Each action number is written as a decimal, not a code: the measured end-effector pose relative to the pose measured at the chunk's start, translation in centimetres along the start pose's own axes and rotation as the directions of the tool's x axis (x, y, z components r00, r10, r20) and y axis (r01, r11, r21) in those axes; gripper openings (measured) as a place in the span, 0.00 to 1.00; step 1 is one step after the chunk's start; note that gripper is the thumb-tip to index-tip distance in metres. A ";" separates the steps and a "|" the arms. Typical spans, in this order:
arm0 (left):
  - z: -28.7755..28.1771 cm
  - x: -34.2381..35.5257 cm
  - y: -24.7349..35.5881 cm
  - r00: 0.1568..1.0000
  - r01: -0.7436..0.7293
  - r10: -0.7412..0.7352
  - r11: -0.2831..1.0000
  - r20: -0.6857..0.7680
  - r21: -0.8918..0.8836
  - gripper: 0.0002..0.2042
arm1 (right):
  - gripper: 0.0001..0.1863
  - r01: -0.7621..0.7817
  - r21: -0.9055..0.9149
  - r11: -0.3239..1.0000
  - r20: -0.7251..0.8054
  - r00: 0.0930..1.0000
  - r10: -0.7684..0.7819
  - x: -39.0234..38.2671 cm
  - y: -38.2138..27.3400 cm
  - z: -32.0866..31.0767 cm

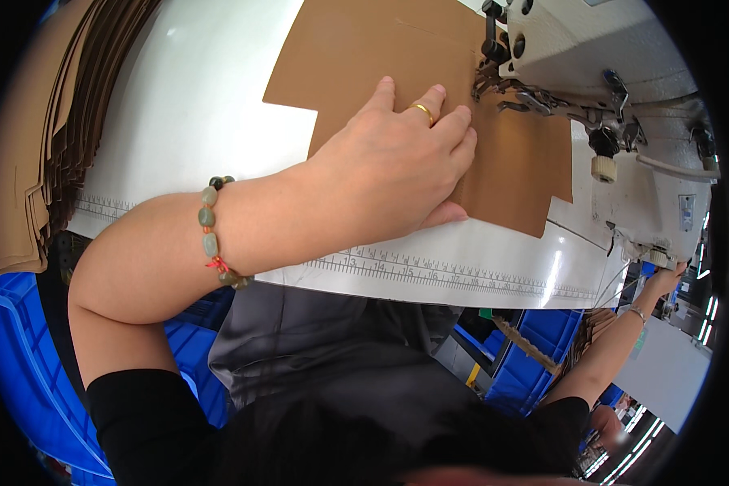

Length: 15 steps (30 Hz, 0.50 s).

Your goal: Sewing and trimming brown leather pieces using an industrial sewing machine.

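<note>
My left hand lies on a brown sheet with notched corners, leather-like, its fingers spread and stretched out. A gold ring is on one finger and a beaded bracelet is round the wrist. The sheet rests on the white sewing table and runs under the needle and presser-foot area of a sewing machine. At the far right, my right hand reaches to the lower side of the machine, by a small knob. It is small there and its fingers are mostly hidden.
A thick stack of similar brown pieces stands on the table's left. A printed ruler runs along the near edge. Blue bins stand below left, and another blue bin holds brown pieces below right.
</note>
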<state>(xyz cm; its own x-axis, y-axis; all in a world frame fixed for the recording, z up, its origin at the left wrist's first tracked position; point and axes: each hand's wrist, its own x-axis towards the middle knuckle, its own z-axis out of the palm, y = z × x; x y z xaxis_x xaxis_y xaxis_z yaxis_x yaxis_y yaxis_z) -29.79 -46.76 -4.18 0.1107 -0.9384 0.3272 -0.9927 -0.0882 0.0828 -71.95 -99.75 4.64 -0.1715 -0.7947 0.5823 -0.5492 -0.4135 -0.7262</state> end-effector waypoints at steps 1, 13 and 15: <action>0.0 0.1 -0.1 1.000 -0.006 0.006 1.000 0.002 -0.005 0.35 | 0.29 0.004 -0.002 1.000 -0.004 1.000 -0.004 1.0 0.7 -0.5; 0.1 0.2 0.0 1.000 -0.006 0.006 1.000 -0.009 -0.013 0.34 | 0.33 0.066 0.183 0.981 -0.123 0.991 -0.044 0.9 3.0 1.4; -0.3 -0.2 -0.3 1.000 -0.006 0.006 1.000 -0.007 -0.004 0.33 | 0.32 0.050 0.182 0.982 -0.054 0.998 -0.041 1.3 2.9 1.3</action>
<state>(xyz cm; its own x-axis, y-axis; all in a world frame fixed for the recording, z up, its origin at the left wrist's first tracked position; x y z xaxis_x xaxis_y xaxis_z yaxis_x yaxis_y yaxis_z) -29.55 -46.42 -4.00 0.1047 -0.9365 0.3346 -0.9932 -0.0811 0.0840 -72.71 -102.54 2.77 -0.1931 -0.7518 0.6305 -0.3996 -0.5267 -0.7503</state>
